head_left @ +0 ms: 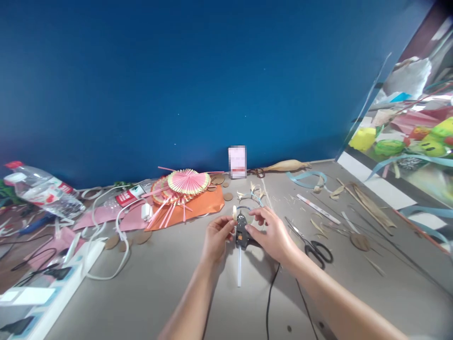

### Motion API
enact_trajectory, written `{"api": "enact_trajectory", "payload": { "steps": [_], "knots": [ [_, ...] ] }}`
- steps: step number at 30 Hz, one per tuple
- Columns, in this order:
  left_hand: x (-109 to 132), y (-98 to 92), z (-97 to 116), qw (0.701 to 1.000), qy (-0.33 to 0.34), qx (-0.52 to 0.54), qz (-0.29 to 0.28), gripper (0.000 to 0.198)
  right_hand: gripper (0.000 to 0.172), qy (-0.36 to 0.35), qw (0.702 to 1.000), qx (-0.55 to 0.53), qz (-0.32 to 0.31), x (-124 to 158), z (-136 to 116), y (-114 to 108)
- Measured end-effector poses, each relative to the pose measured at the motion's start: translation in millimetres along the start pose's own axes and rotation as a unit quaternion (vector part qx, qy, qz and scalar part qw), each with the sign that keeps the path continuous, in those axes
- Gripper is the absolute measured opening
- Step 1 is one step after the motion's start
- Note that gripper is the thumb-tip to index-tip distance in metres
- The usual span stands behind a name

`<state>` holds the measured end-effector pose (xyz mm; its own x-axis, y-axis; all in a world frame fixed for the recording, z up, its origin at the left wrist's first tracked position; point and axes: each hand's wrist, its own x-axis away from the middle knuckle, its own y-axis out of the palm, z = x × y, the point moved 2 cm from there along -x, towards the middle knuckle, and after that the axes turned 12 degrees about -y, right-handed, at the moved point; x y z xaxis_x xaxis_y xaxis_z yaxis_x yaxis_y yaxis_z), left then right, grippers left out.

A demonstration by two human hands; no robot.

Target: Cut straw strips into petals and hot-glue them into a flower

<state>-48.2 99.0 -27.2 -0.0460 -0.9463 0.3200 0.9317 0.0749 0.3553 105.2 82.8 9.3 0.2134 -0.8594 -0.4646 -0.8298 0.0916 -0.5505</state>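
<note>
A small cream-coloured piece point(234, 212) stands upright in the pinched fingers of my left hand point(220, 232), beside a black hot glue gun point(241, 230). A clear glue stick point(239, 268) sticks out of the gun's back end, towards me. My right hand point(272, 232) is over the gun's handle side, its thumb at the gun body and its index finger raised apart from the thumb. Its lower fingers are partly hidden. Beyond my hands lie small cream husk flowers point(255, 192) with a thin blue strip.
Black scissors point(318, 252), a white pen point(318, 209) and dried husks point(373, 208) lie on the right. On the left are pink paper fans point(189, 182), orange paper point(208, 208), plastic bottles point(46, 191), a white cable and a power strip point(67, 285). A blue wall point(212, 85) rises behind.
</note>
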Motion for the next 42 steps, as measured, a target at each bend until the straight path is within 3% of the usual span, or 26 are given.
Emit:
{"api": "enact_trajectory", "payload": {
  "steps": [7, 15, 29, 42],
  "knots": [
    [3.6, 3.7, -4.2, 0.997, 0.037, -0.061, -0.014, 0.018, 0.009, 0.07, 0.991, -0.111, -0.004, -9.4, -4.2, 23.6],
    [5.8, 7.1, -2.5, 0.997, 0.016, -0.071, -0.017, 0.021, 0.011, 0.131, 0.972, -0.196, 0.017, -6.9, 4.2, 29.7],
    [4.5, 4.9, -4.9, 0.997, 0.014, -0.073, -0.003, 0.023, 0.012, 0.159, 0.945, -0.283, 0.041, -4.6, 10.3, 40.5],
    [6.8, 5.2, -3.2, 0.992, 0.039, -0.113, 0.027, 0.021, 0.017, 0.141, 0.949, -0.28, 0.035, -5.5, 6.1, 39.0]
  ]
}}
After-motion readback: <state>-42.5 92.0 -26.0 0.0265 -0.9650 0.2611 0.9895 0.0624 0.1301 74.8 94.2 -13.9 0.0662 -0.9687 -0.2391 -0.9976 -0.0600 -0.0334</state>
